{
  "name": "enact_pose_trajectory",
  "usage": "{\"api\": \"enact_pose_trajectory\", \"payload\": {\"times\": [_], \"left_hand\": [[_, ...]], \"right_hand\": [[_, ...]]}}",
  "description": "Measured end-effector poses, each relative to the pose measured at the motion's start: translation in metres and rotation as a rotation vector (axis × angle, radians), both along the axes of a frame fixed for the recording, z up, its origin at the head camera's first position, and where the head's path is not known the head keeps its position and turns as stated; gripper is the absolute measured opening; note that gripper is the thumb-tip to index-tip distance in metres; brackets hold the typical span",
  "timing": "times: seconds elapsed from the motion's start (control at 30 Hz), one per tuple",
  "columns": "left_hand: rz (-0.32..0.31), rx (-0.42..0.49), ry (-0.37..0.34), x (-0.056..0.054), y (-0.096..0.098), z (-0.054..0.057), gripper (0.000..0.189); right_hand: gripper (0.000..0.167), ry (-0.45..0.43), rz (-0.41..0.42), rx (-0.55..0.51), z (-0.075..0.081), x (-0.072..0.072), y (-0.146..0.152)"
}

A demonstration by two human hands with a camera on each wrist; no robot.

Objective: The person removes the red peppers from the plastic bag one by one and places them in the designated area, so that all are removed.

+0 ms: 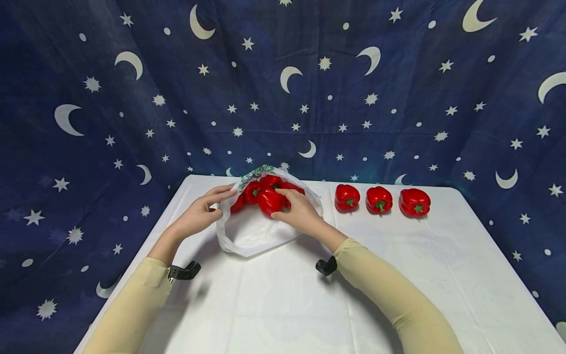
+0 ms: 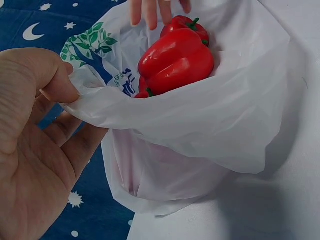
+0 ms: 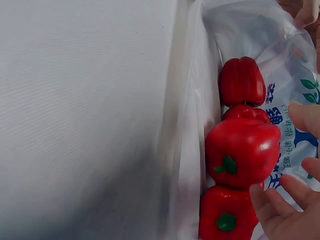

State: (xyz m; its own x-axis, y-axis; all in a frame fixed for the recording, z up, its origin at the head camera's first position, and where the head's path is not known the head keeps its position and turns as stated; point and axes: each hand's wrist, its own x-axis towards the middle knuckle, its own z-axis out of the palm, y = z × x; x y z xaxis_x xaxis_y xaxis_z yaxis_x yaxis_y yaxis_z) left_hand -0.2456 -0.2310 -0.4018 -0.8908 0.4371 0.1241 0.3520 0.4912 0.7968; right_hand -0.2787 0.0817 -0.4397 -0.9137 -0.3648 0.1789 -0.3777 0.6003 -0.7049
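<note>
My left hand (image 1: 200, 212) pinches the rim of a white plastic bag (image 2: 185, 117) with blue and green print, between thumb and fingers. Several red bell peppers lie inside the bag, which sits with its mouth spread on the table. One bell pepper (image 3: 242, 150) rests on top of others, its green stem showing in the right wrist view. Beside that pepper, inside the bag mouth, is my right hand (image 1: 301, 210). Its fingers (image 3: 295, 197) are spread and curl round nothing; the left wrist view shows the fingertips just apart from the peppers.
To the right of the bag, three red bell peppers stand in a row: a near one (image 1: 347, 197), a middle one (image 1: 378, 200) and a far-right one (image 1: 414, 202). A white cloth covers the table (image 1: 283, 305). Behind it hangs a dark blue curtain (image 1: 265, 98) with moons and stars.
</note>
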Motion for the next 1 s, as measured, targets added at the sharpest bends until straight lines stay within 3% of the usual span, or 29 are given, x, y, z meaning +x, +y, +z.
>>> {"api": "enact_pose_trajectory", "payload": {"times": [0.33,0.67,1.0], "left_hand": [[0.011,-0.005,-0.003,-0.004,0.002,0.004,0.062],[0.03,-0.032,0.002,-0.007,0.006,0.009,0.061],[0.057,-0.061,-0.003,-0.004,0.009,0.011,0.06]], "right_hand": [[0.073,0.147,0.002,0.223,0.002,-0.015,-0.018],[0.076,0.182,-0.055,0.381,0.002,-0.027,-0.03],[0.072,0.223,-0.092,0.512,-0.001,-0.026,-0.039]]}}
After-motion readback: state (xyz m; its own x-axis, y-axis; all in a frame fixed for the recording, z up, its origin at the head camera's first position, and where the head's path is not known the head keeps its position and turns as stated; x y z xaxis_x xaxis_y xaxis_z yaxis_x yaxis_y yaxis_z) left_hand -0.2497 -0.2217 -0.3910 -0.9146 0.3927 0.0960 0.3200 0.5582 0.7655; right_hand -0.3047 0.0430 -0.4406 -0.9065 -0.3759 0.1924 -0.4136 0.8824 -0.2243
